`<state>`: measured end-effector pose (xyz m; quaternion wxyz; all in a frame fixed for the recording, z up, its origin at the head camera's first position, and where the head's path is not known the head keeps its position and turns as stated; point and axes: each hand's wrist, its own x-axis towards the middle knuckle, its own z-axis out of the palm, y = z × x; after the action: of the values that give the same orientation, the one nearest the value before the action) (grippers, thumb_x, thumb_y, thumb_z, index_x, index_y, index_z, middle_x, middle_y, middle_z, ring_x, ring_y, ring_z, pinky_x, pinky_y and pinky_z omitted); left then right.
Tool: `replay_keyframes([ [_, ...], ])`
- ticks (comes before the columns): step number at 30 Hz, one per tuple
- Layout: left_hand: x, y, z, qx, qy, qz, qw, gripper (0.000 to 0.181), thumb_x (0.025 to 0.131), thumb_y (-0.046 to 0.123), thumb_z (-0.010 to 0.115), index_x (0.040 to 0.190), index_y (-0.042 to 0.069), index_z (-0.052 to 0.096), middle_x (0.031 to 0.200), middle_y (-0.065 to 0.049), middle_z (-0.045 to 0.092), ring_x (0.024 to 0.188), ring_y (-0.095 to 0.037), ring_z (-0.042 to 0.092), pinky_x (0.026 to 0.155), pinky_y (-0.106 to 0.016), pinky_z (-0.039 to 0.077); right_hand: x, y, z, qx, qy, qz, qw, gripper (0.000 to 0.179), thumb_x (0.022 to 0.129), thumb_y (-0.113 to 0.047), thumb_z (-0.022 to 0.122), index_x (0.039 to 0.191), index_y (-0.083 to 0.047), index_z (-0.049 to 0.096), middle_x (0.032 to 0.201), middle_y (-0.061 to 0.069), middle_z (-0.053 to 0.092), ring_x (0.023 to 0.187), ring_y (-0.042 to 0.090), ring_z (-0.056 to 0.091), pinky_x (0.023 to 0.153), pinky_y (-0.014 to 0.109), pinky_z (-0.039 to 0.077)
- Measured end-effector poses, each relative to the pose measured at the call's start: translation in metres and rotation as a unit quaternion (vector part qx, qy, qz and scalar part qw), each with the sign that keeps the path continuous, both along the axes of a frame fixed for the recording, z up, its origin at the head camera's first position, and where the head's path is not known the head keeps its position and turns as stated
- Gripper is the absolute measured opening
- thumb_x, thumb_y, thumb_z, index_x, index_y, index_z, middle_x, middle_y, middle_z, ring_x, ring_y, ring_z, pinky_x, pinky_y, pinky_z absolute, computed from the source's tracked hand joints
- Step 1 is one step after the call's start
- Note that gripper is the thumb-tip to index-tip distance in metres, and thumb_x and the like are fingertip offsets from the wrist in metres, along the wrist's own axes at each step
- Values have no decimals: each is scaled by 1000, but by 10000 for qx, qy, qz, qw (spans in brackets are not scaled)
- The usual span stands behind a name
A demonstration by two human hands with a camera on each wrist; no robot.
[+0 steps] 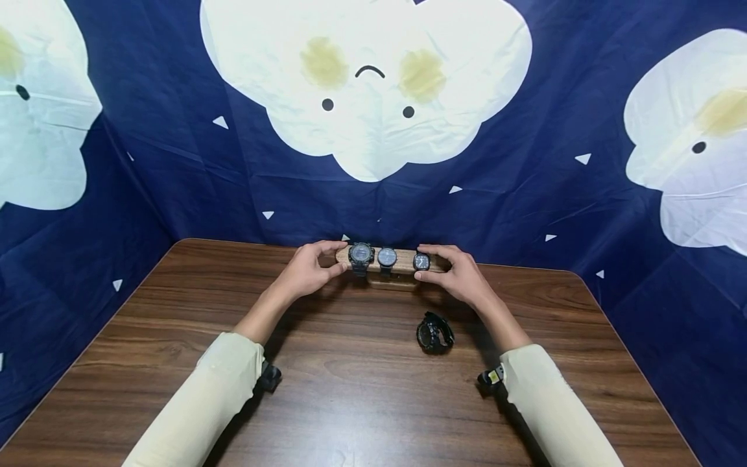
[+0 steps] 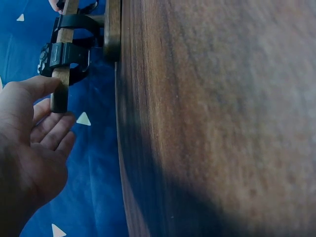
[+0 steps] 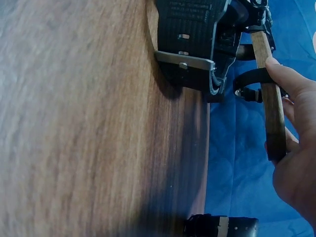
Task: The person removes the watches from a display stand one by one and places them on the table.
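A wooden watch stand [image 1: 405,261] is at the table's far edge, its crossbar above a wooden base [image 1: 392,285]. On the bar are a bulky black watch [image 1: 361,253] at left, a round-faced dark watch [image 1: 387,257] mid-left, and a small square-faced watch [image 1: 421,261] at right. My left hand [image 1: 308,269] pinches the bar's left end, thumb on the near side, as the left wrist view shows. With thumb and fingers, my right hand [image 1: 461,275] grips the bar's right end around the square watch, whose strap [image 3: 254,76] loops below the bar.
Nearer me on the brown wooden table [image 1: 350,370], toward the right, lies a loose black watch [image 1: 434,333] on its side. Its wide buckled strap [image 3: 190,44] looms large in the right wrist view. A blue cloth [image 1: 379,207] with printed clouds hangs behind the table.
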<state>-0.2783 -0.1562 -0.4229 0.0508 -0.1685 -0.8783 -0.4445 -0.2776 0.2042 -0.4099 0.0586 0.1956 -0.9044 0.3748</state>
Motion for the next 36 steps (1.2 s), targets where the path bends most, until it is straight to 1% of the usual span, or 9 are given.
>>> replay_keyframes([
  [3, 0, 0, 0, 15, -5, 1, 10000, 52, 100, 18, 84, 148, 4, 73, 149, -21, 74, 135, -37, 74, 121, -56, 54, 0, 1, -1, -26, -8, 7, 10000, 58, 95, -32, 94, 150, -25, 76, 157, 5, 71, 149, 34, 59, 125, 62, 47],
  [13, 1, 3, 1, 15, -6, 15, 10000, 53, 99, 17, 85, 149, 4, 73, 147, -21, 75, 131, -37, 76, 120, -57, 55, 0, 6, -3, -39, 86, 48, 9999, 59, 94, -28, 95, 148, -16, 76, 155, 5, 73, 149, 34, 60, 127, 61, 46],
  [20, 0, 2, -1, 13, -23, 44, 10000, 53, 99, 18, 85, 149, 5, 73, 146, -21, 76, 131, -37, 76, 121, -58, 53, 0, 14, -1, -29, -55, -11, 10000, 58, 93, -26, 96, 147, -17, 77, 154, 8, 74, 152, 37, 59, 128, 62, 46],
  [25, -3, -1, -8, 197, 165, -31, 9997, 54, 97, 25, 86, 147, 8, 75, 138, -18, 80, 123, -32, 80, 116, -53, 57, -1, 18, 2, -7, -171, -75, 9998, 58, 92, -26, 97, 146, -16, 78, 154, 9, 74, 154, 37, 59, 129, 61, 46],
  [29, -3, -2, -8, 238, 208, -9, 9995, 54, 97, 27, 86, 147, 8, 75, 135, -18, 82, 120, -30, 80, 114, -52, 57, -2, 20, 5, 103, -143, -59, 9998, 58, 92, -27, 97, 146, -16, 78, 153, 10, 74, 153, 37, 61, 125, 59, 50],
  [31, -3, -2, -7, 226, 163, 9, 9996, 54, 97, 26, 87, 147, 7, 75, 135, -18, 82, 121, -31, 80, 116, -53, 56, -2, 22, 5, 128, -161, -72, 9998, 58, 93, -27, 96, 146, -16, 78, 153, 11, 75, 120, 35, 77, 106, 50, 61],
  [32, 1, 1, -2, 165, 67, 42, 9998, 55, 98, 22, 86, 148, 6, 74, 137, -20, 80, 124, -35, 79, 118, -58, 54, -2, 23, 6, 133, -178, -92, 9997, 58, 93, -28, 96, 146, -17, 78, 152, 11, 75, 98, 32, 77, 93, 45, 62],
  [34, 1, 2, -1, 136, 17, 60, 9999, 54, 98, 20, 86, 149, 5, 73, 138, -20, 80, 126, -36, 78, 120, -58, 53, -1, 26, 6, 137, -222, -153, 9995, 57, 92, -28, 96, 146, -19, 78, 152, 11, 75, 67, 22, 58, 72, 36, 52],
  [36, 1, 3, -1, 121, -28, 78, 9999, 54, 99, 18, 86, 150, 5, 72, 138, -20, 80, 126, -36, 78, 121, -57, 53, -1, 28, 7, 93, -261, -190, 9994, 57, 92, -27, 97, 145, -19, 79, 151, 12, 75, 61, 17, 38, 66, 32, 40],
])
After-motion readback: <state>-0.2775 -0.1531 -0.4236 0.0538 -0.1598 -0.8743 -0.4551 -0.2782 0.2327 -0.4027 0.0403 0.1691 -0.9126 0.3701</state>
